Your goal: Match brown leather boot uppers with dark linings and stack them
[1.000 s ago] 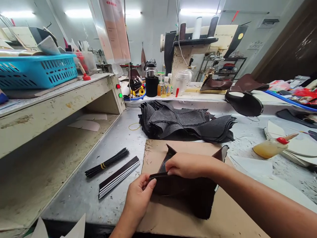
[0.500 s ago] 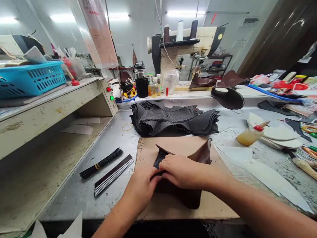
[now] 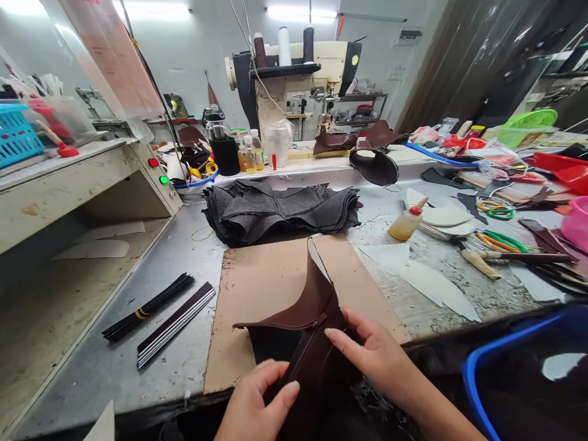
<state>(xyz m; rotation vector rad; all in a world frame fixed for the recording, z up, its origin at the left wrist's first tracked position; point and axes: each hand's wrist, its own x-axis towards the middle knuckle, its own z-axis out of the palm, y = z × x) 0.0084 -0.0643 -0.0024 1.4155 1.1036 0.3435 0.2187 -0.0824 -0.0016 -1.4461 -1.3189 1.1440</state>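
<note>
A dark brown leather piece [image 3: 304,334] with a stitched seam stands partly lifted over the front of a brown cardboard sheet [image 3: 261,288]. My left hand [image 3: 257,401] holds its lower edge, thumb and fingers curled round the leather near the table's front. My right hand [image 3: 374,355] grips the leather from the right side, fingers pressed on the seam. One pointed flap of the leather rises toward the back.
A pile of grey felt pieces [image 3: 280,211] lies behind the cardboard. Two bundles of black strips [image 3: 160,312] lie at the left. A glue bottle [image 3: 407,223], white cut-outs [image 3: 422,278], scissors and tools sit at the right. A blue bin [image 3: 519,367] stands at bottom right. A sewing machine [image 3: 294,79] is at the back.
The view has swung right and the leather piece has been pulled toward the table's front edge and turned, its flap now standing up. Both hands moved nearer to me.
</note>
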